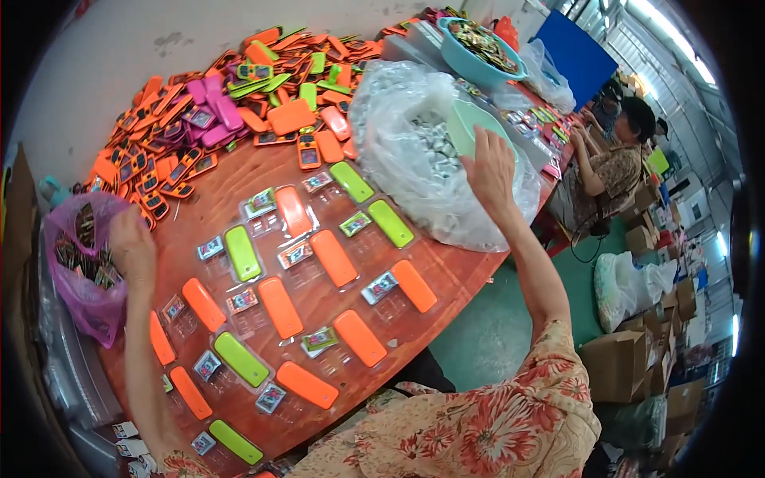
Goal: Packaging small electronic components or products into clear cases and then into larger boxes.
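Note:
My right hand [491,169] is over a pale green bowl [464,127], its thumb out to the left and its fingers apart; whether it touches the rim I cannot tell. The bowl sits in a big clear plastic bag [398,99] of small grey-white pieces [436,149]. My left hand [134,243] is beside the opening of a purple plastic bag [96,299] filled with small dark, colourful pieces [88,263]; its fingers are blurred. Between my arms, clear plastic trays [303,275] hold orange toy phone shells [333,258], green ones [241,253] and small printed packets [296,254].
A large heap of orange, green and purple toy phones [239,103] lies against the wall. Behind the clear bag stands a blue basin [454,60] of small pieces. Another person [613,159] works at the right, past the table edge. Cardboard boxes [613,362] stand on the green floor.

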Demonstrator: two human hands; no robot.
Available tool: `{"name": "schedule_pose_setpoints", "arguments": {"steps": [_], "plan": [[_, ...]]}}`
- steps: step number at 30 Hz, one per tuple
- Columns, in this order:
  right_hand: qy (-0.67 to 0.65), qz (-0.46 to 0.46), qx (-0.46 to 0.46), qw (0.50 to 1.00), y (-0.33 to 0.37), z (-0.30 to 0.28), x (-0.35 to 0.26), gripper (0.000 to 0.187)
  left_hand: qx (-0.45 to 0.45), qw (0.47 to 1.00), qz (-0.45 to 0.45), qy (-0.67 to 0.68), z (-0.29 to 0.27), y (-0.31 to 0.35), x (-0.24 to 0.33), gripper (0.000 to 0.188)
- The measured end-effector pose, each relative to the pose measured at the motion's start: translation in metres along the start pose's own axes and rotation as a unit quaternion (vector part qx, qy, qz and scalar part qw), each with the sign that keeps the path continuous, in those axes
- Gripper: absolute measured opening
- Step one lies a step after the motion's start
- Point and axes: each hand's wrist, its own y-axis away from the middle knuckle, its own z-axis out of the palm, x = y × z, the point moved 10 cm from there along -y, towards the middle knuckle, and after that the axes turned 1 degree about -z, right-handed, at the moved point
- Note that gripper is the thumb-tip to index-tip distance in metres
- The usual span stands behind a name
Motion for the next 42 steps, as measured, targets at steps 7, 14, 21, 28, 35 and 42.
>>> {"name": "schedule_pose_setpoints", "arguments": {"steps": [7, 14, 21, 28, 35, 42], "plan": [[-0.161, 0.054, -0.074, 0.983, 0.018, 0.066, 0.053, 0.007, -0.202, 0.836, -0.042, 0.509, 0.045, -0.005, 0.259, 0.034], [-0.578, 0.073, -0.058, 0.811, 0.017, 0.053, -0.013, 0.009, -0.377, 0.641, -0.204, 0.637, 0.073, -0.020, 0.393, 0.085], [-0.726, 0.084, -0.256, 0.633, 0.014, 0.096, 0.006, 0.021, -0.280, 0.692, -0.193, 0.636, 0.075, -0.047, 0.403, 0.077], [-0.290, 0.252, -0.352, 0.854, 0.049, 0.248, 0.170, 0.044, -0.321, 0.872, -0.103, 0.355, 0.079, -0.073, 0.420, 0.087], [-0.283, 0.400, -0.392, 0.779, 0.073, 0.280, 0.182, 0.065, -0.335, 0.899, -0.097, 0.264, 0.085, -0.058, 0.423, 0.097], [-0.256, 0.455, -0.400, 0.754, 0.099, 0.291, 0.188, 0.076, -0.363, 0.868, -0.123, 0.316, 0.087, -0.045, 0.441, 0.100]]}}
